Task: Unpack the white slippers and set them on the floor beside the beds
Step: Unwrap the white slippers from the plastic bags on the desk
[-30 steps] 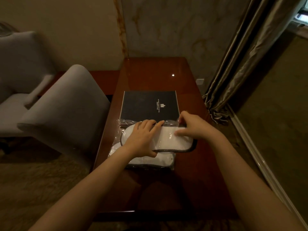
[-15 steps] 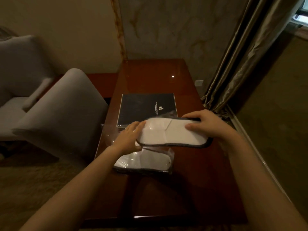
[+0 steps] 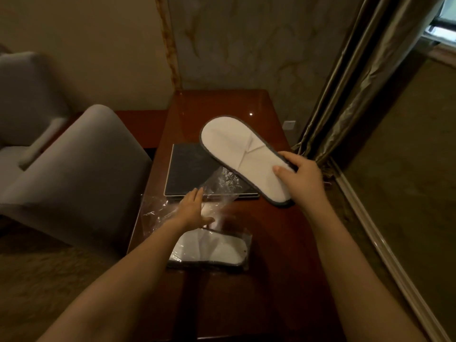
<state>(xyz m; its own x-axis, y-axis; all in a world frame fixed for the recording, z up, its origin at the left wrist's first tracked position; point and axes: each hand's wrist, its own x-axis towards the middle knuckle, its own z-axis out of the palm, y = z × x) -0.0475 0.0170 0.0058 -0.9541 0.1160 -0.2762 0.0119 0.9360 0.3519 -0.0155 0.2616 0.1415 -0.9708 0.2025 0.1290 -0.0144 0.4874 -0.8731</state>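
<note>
Grey armchair [image 3: 74,169]: far left. Left hand [image 3: 195,209]: fingers straight, flat on loose plastic wrapper [image 3: 155,213]. Bagged slipper [image 3: 212,250]: on wooden table [image 3: 283,267]. White slipper [image 3: 241,151]: raised over black folder [image 3: 187,169], near end gripped by right hand [image 3: 302,176], thumb on top.

A dark folder [image 3: 187,169] lies on the glossy bench [image 3: 283,255] just beyond the left hand [image 3: 192,211]; grey chairs [image 3: 81,174] stand further left, curtains [image 3: 350,99] hang past the right hand [image 3: 301,178].

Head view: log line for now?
right hand: holds slipper aloft | left hand: flat over plastic wrapper | wrapped slippers: on table
</note>
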